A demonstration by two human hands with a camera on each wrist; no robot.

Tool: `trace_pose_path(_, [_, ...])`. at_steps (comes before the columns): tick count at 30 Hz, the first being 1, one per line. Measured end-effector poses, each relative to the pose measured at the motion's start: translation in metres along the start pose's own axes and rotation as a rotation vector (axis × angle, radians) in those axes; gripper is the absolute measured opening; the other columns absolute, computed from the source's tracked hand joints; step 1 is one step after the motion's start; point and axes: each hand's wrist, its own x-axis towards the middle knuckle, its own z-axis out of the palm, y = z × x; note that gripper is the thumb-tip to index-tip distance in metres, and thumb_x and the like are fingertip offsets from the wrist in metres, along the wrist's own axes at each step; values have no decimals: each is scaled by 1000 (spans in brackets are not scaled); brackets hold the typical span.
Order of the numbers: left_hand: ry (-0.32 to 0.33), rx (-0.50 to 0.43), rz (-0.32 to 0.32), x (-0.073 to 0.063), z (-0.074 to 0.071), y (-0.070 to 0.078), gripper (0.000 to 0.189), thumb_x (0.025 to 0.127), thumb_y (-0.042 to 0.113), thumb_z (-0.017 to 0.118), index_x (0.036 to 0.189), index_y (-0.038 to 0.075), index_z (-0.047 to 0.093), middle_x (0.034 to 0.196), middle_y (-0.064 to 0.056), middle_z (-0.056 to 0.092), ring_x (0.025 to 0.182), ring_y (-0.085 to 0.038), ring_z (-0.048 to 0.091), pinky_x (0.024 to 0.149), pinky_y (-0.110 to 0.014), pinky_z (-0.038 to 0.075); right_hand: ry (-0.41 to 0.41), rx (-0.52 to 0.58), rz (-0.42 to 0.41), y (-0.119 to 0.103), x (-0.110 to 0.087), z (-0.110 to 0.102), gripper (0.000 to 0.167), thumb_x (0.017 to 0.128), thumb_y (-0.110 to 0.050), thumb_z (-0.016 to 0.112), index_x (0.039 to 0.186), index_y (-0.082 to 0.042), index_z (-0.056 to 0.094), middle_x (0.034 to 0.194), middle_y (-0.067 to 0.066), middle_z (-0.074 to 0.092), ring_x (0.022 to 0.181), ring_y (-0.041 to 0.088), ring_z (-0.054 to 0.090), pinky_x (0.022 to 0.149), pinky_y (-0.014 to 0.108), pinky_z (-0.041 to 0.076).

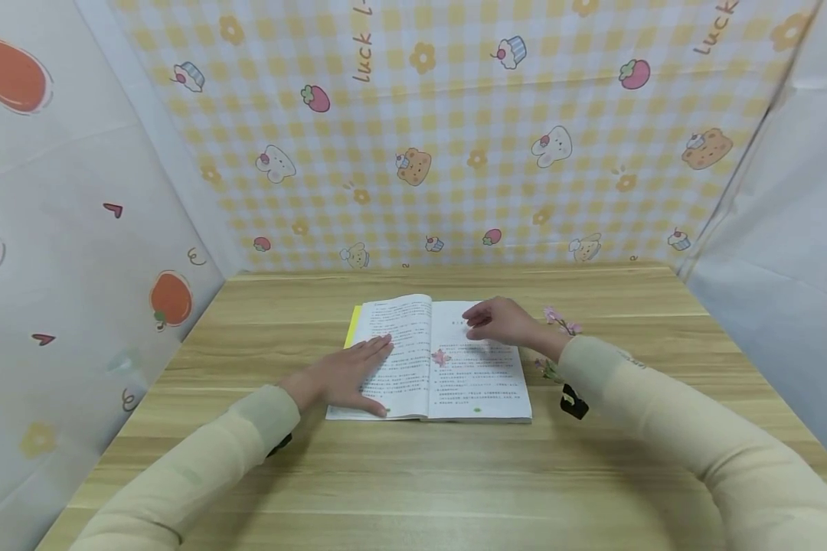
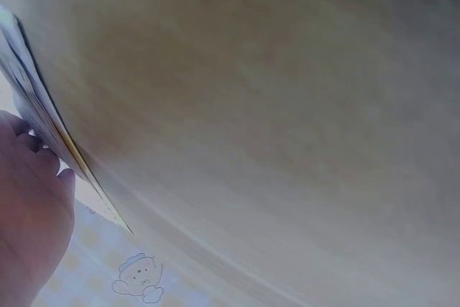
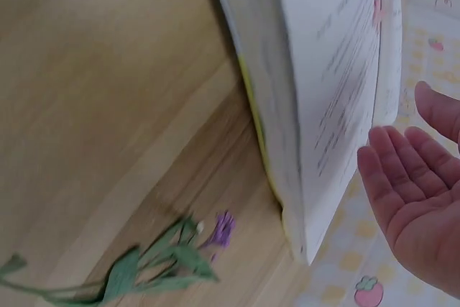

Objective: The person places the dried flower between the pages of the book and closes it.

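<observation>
Fingers [image 1: 377, 350] of the left hand [image 1: 347, 380] rest flat on the left side of the opened book [image 1: 478, 386]; the right hand [image 1: 499, 321], loosely extended, holding nothing, hovers over its far right. A pink flower [image 1: 441, 357] lies mid-book. The right wrist view shows a leafy sprig [image 3: 185, 257] on the table [image 1: 413, 490], partly hidden behind the right sleeve [image 1: 634, 390] in the head view.

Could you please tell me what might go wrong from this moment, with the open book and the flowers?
The pink flower lies loose by the fold of the open book, so it might slip or be creased if the pages move.

If the left hand lifts off the left page, that page could spring up.

The right sleeve looks close to the leafy sprig on the table and might brush it.
</observation>
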Motion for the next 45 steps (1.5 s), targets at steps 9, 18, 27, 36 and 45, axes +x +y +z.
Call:
trace_pose_path(9, [0,-1,3,0,1,0,120,76,85,44,156,4,6,162,-10,-1,147,-24,1,117,-37,9,83,-157,-11,28,5,-16,52,92,-23,69,135,2,54,136,21,54,128,38,47,105,51,37])
trace_pose_path(18, [2,-11,10,-2,-1,2,120,76,85,44,155,3,8,162,-12,1,147,-26,3,117,-39,11,51,-301,-79,47,12,-24,67,93,-32,67,145,1,40,148,19,41,136,37,37,110,51,29])
trace_pose_path(27, [-4,0,9,-2,-2,3,119,77,84,45,155,3,8,162,-12,2,147,-25,3,117,-38,11,-31,-525,-146,63,14,-24,71,99,-42,53,150,2,29,154,24,26,141,40,24,114,52,20])
trace_pose_path(36, [0,4,1,0,0,1,119,77,85,45,155,3,7,162,-10,0,147,-24,2,117,-36,9,-72,-608,-149,69,15,-24,77,101,-49,43,149,8,25,154,27,23,142,41,19,115,51,14])
trace_pose_path(45, [-8,-2,-13,0,0,1,119,76,84,46,156,4,7,162,-10,0,147,-23,1,117,-35,9,-90,-634,-133,69,15,-24,80,100,-51,43,149,9,24,153,29,23,142,43,19,115,52,15])
